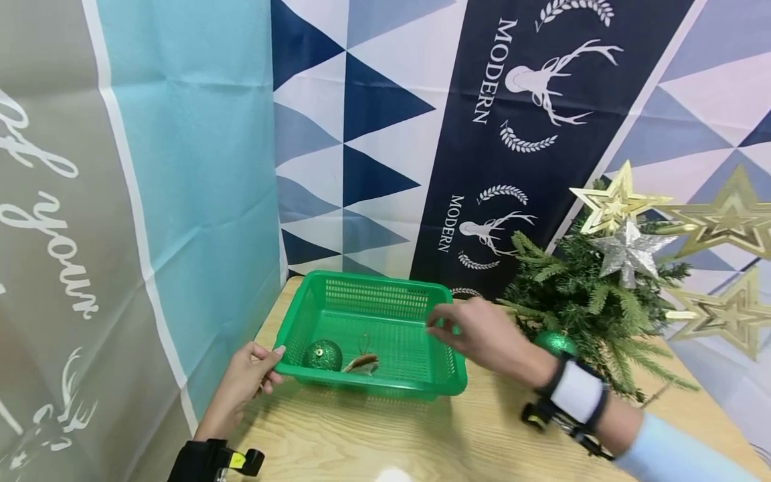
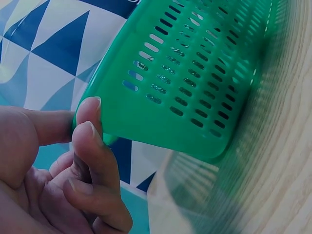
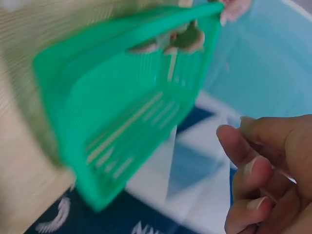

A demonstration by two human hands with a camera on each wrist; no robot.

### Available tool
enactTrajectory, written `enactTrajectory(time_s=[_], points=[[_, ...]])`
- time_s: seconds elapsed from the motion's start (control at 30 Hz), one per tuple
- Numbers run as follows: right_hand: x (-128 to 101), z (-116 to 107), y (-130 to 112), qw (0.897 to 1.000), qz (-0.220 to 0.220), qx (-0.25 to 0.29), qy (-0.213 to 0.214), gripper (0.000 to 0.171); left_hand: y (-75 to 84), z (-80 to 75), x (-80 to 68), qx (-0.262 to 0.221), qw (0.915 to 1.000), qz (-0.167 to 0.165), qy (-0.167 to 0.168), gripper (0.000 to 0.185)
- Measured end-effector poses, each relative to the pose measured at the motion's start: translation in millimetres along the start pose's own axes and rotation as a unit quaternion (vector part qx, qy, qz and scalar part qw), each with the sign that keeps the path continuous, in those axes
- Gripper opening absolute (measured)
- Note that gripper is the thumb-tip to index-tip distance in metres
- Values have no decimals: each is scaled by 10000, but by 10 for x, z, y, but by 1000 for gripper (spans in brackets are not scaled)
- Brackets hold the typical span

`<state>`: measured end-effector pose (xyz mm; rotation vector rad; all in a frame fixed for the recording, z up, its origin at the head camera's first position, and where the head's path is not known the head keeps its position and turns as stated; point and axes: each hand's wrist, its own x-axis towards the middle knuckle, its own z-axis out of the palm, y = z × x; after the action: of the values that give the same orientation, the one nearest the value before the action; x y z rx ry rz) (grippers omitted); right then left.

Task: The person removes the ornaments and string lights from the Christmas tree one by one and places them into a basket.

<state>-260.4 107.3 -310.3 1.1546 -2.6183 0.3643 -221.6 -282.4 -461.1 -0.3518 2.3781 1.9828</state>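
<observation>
A green slotted plastic basket [image 1: 385, 280] stands on the wooden table [image 1: 421, 435]. Inside it lie a green glitter ball [image 1: 322, 355] and a small brown-and-white ornament [image 1: 362, 363]. My left hand [image 1: 271, 361] pinches the basket's near left corner, thumb on the rim; the left wrist view shows its fingertips [image 2: 87, 117] against the basket wall [image 2: 195, 83]. My right hand [image 1: 442, 326] hovers over the basket's right rim, fingers loosely curled and holding nothing. In the blurred right wrist view this hand [image 3: 243, 146] is apart from the basket [image 3: 112, 107].
A small Christmas tree [image 1: 590, 314] with gold stars [image 1: 614, 197] and a silver star [image 1: 628, 251] stands at the table's right, a second green ball [image 1: 554, 343] hanging on it by my right wrist. Printed backdrops close the back and left. A white object [image 1: 391, 475] sits at the near edge.
</observation>
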Motion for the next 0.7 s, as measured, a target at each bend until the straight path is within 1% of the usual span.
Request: enactTrajectory(time_s=[0.1, 0.17, 0.27, 0.37, 0.47, 0.53, 0.63, 0.7], points=[[-344, -320, 196, 9974, 586, -261, 320, 10, 29, -24, -24, 51, 10000, 24, 49, 38], [-562, -523, 330, 9926, 811, -617, 662, 9, 40, -30, -41, 75, 10000, 16, 62, 38], [-848, -765, 527, 9827, 897, -1089, 1201, 9, 40, -30, -61, 114, 9999, -15, 35, 38], [-1032, -889, 667, 9752, 854, -1421, 1469, 14, 25, -30, -72, 171, 9998, -69, 48, 39], [-1098, -926, 728, 9722, 764, -1718, 1394, 22, 12, -28, -80, 228, 9996, -125, 71, 39], [-1105, -939, 738, 9722, 788, -1875, 1159, 26, 13, -13, -82, 224, 9996, -156, 81, 41], [-1113, -953, 743, 9705, 947, -2106, 696, 28, 25, 24, -79, 208, 9996, -157, 46, 42], [-1132, -949, 747, 9682, 997, -2247, 462, 22, 36, 52, -76, 211, 9997, -153, 30, 42]])
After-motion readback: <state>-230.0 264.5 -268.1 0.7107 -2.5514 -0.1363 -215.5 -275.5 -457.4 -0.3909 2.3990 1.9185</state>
